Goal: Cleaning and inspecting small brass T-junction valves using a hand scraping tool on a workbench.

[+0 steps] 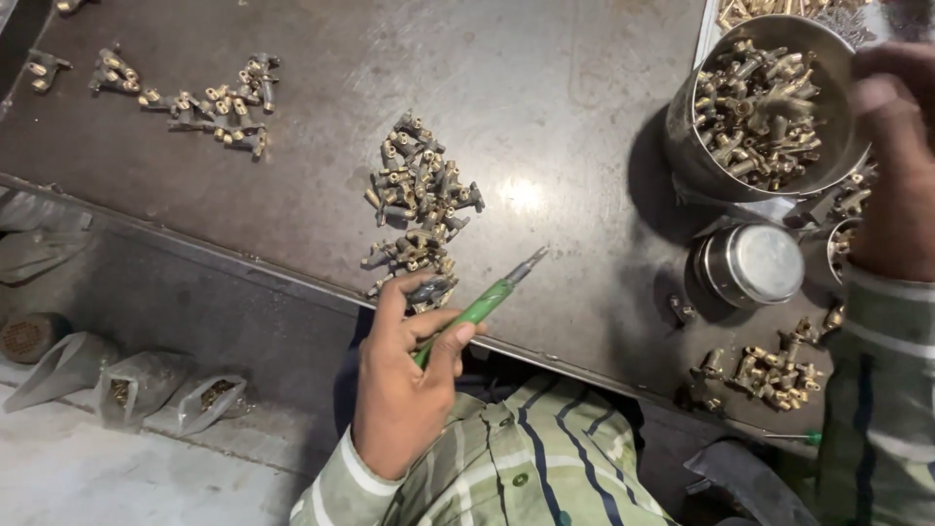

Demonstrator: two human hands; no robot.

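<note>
A: Left hand point(399, 385)?
B: At the near edge of the tabletop point(292, 146). Grip clamped on a green tool point(477, 307), thumb and fingers round the handle. Metal tip points up-right over the tabletop, clear of the parts.

A: What's next to it?
B: Brass pile point(419, 195) mid-tabletop, running down to the near edge. Index fingertip is just beside its lowest pieces; can't tell if touching.

A: Right hand point(891, 156)?
B: Far right corner, on the rim of a steel bowl point(760, 112) full of brass parts. Grip closed on the rim, bowl tilted toward the camera.

A: Rest?
B: Small steel cup point(750, 263) just below the bowl. Second brass heap point(774, 370) at the near right edge. Scattered parts point(209, 102) at the far left corner. Plastic bags point(136, 385) on the floor point(78, 468) below the near edge, left side.
</note>
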